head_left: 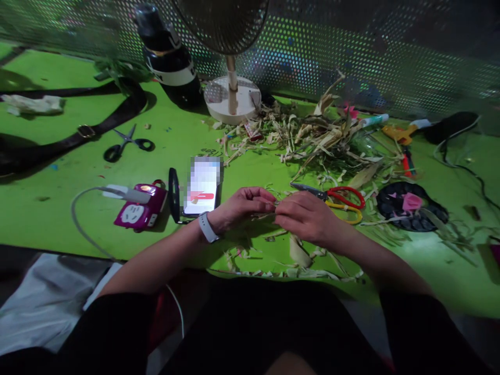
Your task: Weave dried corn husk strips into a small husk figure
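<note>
Head view. Landmark: phone point(203, 186), lying propped on the green surface point(58, 198), screen lit.

Left hand point(240, 207): just right of the phone, watch point(207, 227) on the wrist, fingers closed in a pinch on a thin strip point(273, 207) of dried leaf.

Right hand point(308, 216): further right of the phone, touching the left hand at the fingertips, fingers pinched shut on the same strip. The strip sits between the two hands, just above the surface.

Red scissors point(339, 198): right of the phone, just beyond the right hand, blades pointing toward the phone.

Leaf pile point(324, 138): behind and right of the phone, loose dried strips; more scraps point(297, 255) lie under the hands.

Black scissors point(127, 143): behind and left of the phone.

Purple charger point(140, 208): just left of the phone, white cable attached.

Fan point(232, 99): behind the phone, round white base.

Bottle point(170, 57): behind the phone, left of the fan.

Dark disc point(410, 205): well right of the phone, pink pieces on it.
</note>
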`<move>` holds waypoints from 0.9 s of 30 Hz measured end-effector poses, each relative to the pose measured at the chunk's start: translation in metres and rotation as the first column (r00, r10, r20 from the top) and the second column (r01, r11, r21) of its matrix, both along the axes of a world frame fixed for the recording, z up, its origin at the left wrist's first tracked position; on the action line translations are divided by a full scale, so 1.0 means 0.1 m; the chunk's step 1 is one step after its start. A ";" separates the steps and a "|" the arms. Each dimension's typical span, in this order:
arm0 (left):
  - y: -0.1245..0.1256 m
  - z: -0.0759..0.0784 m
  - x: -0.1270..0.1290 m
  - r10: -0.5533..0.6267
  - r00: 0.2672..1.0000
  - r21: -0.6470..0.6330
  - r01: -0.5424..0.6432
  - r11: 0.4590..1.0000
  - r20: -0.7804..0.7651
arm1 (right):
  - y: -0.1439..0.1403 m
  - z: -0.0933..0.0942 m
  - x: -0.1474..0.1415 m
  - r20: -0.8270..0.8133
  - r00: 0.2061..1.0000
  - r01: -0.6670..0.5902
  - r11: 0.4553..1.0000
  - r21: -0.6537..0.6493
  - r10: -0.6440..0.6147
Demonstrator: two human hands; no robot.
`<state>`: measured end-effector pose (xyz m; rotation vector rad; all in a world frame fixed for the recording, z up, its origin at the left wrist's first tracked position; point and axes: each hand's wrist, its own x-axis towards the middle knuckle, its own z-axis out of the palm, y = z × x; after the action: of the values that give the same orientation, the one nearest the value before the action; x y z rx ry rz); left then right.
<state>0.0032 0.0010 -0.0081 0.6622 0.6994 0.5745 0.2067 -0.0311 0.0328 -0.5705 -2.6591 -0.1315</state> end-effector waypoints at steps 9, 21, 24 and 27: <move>0.06 -0.04 -0.04 0.037 0.996 0.218 -0.019 0.976 -0.080 | 0.12 -0.21 0.08 -0.013 0.981 0.162 0.861 -0.483 -0.192; -0.06 -0.01 -0.04 0.336 0.849 0.878 0.265 0.398 -0.408 | 0.07 -0.19 0.06 0.119 0.977 0.212 0.860 -0.464 -0.176; -0.11 -0.09 -0.02 0.425 0.801 0.907 0.377 0.190 -0.422 | 0.03 -0.14 0.01 0.156 0.970 0.239 0.865 -0.442 -0.188; -0.15 -0.15 -0.02 0.498 0.793 0.929 0.359 0.086 -0.352 | 0.05 -0.08 0.01 0.118 0.933 0.346 0.753 -0.559 -0.341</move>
<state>0.0013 -0.0142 -0.0232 2.3329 0.8860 0.9593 0.2074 -0.0263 0.0244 -1.2537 -2.5475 0.5926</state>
